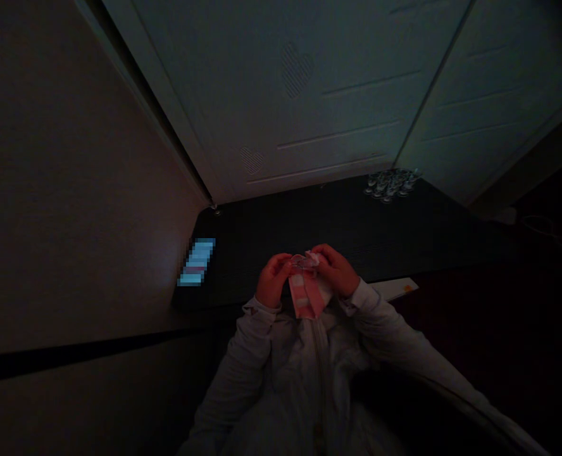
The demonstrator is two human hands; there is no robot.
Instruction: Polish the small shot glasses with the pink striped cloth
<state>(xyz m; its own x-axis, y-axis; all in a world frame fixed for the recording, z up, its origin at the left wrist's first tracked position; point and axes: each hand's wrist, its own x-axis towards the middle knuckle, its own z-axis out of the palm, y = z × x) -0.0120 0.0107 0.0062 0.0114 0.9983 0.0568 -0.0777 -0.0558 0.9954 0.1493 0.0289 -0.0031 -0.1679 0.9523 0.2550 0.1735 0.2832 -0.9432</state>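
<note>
Both of my hands meet in front of my chest, over the near edge of a dark table. My left hand (270,282) is closed, pinching the upper left of a pink-and-white packet (308,296). On the other side, my right hand (338,271) is closed on the packet's top right corner, where the material looks crumpled. Between my fingertips, at the packet's top, shows a small clear, shiny piece (302,260); the dim light hides its exact kind. The packet hangs down towards my jacket.
A lit phone (196,262), its screen blurred, lies at the left of the dark table (271,221). Several small clear, shiny pieces (391,183) cluster at the back right, and one more (217,210) sits at the back left corner. A white flat strip (397,289) lies by my right forearm. Pale panels (281,120) stand behind.
</note>
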